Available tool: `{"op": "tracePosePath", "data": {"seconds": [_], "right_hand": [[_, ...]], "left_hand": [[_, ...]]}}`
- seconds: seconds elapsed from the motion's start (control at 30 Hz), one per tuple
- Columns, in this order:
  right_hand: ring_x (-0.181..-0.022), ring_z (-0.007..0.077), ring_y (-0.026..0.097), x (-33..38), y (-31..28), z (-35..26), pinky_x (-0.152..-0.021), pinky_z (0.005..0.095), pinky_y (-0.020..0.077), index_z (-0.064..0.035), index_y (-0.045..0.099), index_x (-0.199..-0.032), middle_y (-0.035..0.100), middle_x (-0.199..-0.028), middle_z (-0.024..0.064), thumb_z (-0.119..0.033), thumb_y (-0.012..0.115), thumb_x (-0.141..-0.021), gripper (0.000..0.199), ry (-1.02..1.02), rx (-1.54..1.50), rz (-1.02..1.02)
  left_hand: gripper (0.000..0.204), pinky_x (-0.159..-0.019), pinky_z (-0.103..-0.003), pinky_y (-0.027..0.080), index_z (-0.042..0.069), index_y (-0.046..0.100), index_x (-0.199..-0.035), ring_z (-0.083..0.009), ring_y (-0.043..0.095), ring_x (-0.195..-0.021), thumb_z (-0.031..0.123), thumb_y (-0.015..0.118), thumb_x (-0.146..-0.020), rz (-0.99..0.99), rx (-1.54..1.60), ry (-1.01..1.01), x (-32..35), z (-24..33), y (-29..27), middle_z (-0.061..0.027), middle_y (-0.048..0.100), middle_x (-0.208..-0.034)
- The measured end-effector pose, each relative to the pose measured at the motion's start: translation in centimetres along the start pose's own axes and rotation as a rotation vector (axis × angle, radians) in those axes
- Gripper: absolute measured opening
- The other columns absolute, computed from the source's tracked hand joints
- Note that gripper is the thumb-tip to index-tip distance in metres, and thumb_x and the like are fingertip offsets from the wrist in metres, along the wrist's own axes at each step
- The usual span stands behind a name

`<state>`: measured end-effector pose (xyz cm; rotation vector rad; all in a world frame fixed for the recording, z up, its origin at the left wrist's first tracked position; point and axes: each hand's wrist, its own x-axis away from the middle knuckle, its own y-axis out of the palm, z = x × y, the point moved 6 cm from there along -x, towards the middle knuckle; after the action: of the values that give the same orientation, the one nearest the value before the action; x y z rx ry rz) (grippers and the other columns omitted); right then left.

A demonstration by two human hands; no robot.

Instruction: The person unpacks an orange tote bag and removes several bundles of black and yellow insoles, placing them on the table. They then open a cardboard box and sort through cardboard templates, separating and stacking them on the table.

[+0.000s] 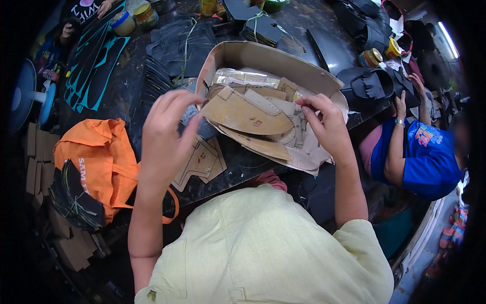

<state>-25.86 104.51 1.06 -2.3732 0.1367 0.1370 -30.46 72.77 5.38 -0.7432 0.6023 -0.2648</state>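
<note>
A shallow cardboard box point(283, 55) with worn walls lies in front of me, heaped with cut card pattern pieces. On top of the heap, tilted, is a large tan cardboard pattern piece point(243, 112) with a curved lower edge and small markings. My left hand point(169, 124) is at its left corner, thumb and fingers closed around the tip. Over the box's right side, my right hand point(326, 121) has thumb and index finger pinched beside a greyish card piece point(281, 105); what lies between those fingertips is too small to tell. More cardboard patterns point(202, 161) rest on the table below my left hand.
Stacks of dark cut sheets point(177, 45) and a tied bundle point(260, 30) lie beyond the box. Black shoe-like pieces point(364, 86) are at its right. An orange bag point(93, 147) hangs at left. A co-worker in blue point(430, 157) sits at right; another person is at far left.
</note>
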Motion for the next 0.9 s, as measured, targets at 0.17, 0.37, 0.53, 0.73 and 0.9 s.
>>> {"op": "tracePosePath", "data": {"seconds": [0.17, 0.37, 0.53, 0.73, 0.9], "right_hand": [[-0.090, 0.0303, 0.070, -0.2, 0.4, 0.0, -0.081, 0.0382, 0.0544, -0.0002, 0.075, -0.116, 0.068, -0.102, 0.0164, -0.002, 0.064, -0.101, 0.019, -0.033, -0.009, 0.015], [-0.097, 0.0183, 0.067, -0.3, 0.3, 0.9, -0.088, 0.0307, 0.0527, 0.0010, 0.076, -0.121, 0.069, -0.107, 0.0099, 0.000, 0.063, -0.104, 0.022, -0.013, -0.069, -0.068], [-0.100, 0.0191, 0.069, -0.9, 0.3, 1.3, -0.091, 0.0311, 0.0537, 0.0009, 0.076, -0.121, 0.070, -0.107, 0.0099, 0.000, 0.063, -0.103, 0.023, -0.043, -0.112, -0.132], [-0.101, 0.0185, 0.070, -0.9, -0.4, 2.0, -0.090, 0.0306, 0.0539, 0.0011, 0.076, -0.120, 0.071, -0.108, 0.0099, 0.000, 0.064, -0.102, 0.021, -0.009, -0.138, -0.152], [-0.100, 0.0149, 0.069, -1.0, -0.3, 2.5, -0.088, 0.0282, 0.0532, 0.0016, 0.075, -0.118, 0.073, -0.111, 0.0083, -0.002, 0.069, -0.100, 0.020, 0.044, -0.189, -0.151]], "left_hand": [[0.047, -0.111, -0.047, 0.045, 0.008, 0.070, -0.126, -0.0339, 0.063, -0.126, 0.005, 0.084, -0.081, -0.192, -0.061, 0.283, -3.6, 4.4, 6.5, -0.0121, 0.069, -0.131], [0.047, -0.115, -0.048, 0.040, 0.010, 0.069, -0.120, -0.0321, 0.063, -0.123, 0.004, 0.087, -0.077, -0.331, -0.160, 0.194, -4.9, 3.0, 9.3, -0.0073, 0.068, -0.120], [0.031, -0.112, -0.051, 0.041, 0.010, 0.071, -0.106, -0.0278, 0.063, -0.114, 0.002, 0.082, -0.078, -0.235, -0.122, 0.363, -4.2, 3.9, 8.1, -0.0041, 0.067, -0.111], [0.019, -0.103, -0.048, 0.047, 0.007, 0.072, -0.097, -0.0276, 0.064, -0.102, 0.003, 0.078, -0.080, -0.290, -0.024, 0.359, -1.7, 4.4, 6.5, -0.0042, 0.069, -0.100], [0.017, -0.096, -0.044, 0.051, 0.007, 0.071, -0.096, -0.0289, 0.065, -0.095, 0.004, 0.079, -0.081, -0.284, 0.012, 0.285, 0.1, 4.3, 5.9, -0.0054, 0.069, -0.095]]}}
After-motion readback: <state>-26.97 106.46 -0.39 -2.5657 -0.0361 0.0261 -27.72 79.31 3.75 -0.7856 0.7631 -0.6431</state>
